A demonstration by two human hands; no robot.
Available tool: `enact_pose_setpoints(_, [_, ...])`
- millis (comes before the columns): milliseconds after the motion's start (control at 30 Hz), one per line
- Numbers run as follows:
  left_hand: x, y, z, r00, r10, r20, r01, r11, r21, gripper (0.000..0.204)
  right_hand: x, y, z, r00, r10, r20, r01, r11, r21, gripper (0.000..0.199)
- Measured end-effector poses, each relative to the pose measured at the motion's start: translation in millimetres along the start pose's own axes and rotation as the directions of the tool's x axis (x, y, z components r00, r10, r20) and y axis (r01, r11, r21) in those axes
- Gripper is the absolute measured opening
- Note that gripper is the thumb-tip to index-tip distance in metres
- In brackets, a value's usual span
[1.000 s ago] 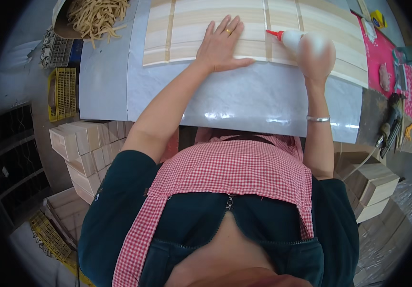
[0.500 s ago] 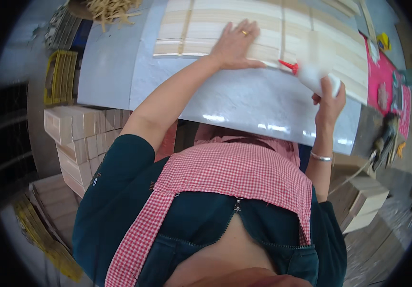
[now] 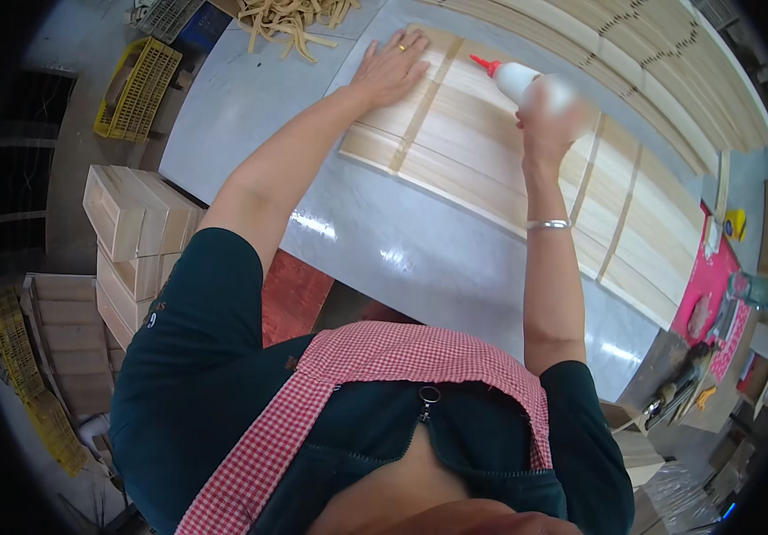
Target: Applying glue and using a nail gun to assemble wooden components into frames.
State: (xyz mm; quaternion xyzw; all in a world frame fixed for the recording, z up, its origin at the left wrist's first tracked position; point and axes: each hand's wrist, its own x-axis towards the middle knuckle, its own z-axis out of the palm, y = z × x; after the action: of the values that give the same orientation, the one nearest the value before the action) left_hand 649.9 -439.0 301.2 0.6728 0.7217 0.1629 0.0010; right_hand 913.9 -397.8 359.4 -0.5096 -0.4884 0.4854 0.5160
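A person in a dark top and red checked apron leans over a pale grey desk [image 3: 250, 98], seen from above by a head camera. A wide panel of light wooden slats [image 3: 482, 152] lies on the desk, crossed by narrower wooden strips, its long axis running from upper left to lower right.

The left hand [image 3: 390, 69] lies flat on the panel's upper left corner, fingers spread and palm down, pressing the wood and gripping nothing; a ring shows on 1 finger. The right hand [image 3: 551, 111] is blurred, its grip wrapped around a white glue bottle [image 3: 519, 82]. The bottle's red nozzle [image 3: 482, 64] points up and left, toward the left hand, and sits just over the panel beside a cross strip [image 3: 424, 107]. The bottle lies along roughly the same line as the panel's far edge. The right hand is the nearer to the nozzle; the left hand rests near it, across that strip.

More slats [image 3: 633, 62] lie beyond. Wooden boxes [image 3: 130, 232] stand stacked at the left, beside a yellow crate [image 3: 139, 85].
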Motion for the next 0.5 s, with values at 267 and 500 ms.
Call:
enact_pose_setpoints(267, [3, -3, 7, 1.000, -0.018, -0.014, 0.018, 1.000, -0.017, 0.049, 48, 43, 58, 0.987, -0.148, -0.061, 0.132, 0.967, -0.216, 0.059])
enact_pose_setpoints(500, [0, -10, 12, 1.000, -0.006, -0.016, 0.006, 1.000, 0.009, 0.053, 22, 37, 52, 0.986, -0.164, -0.036, 0.147, 0.948, -0.283, 0.059])
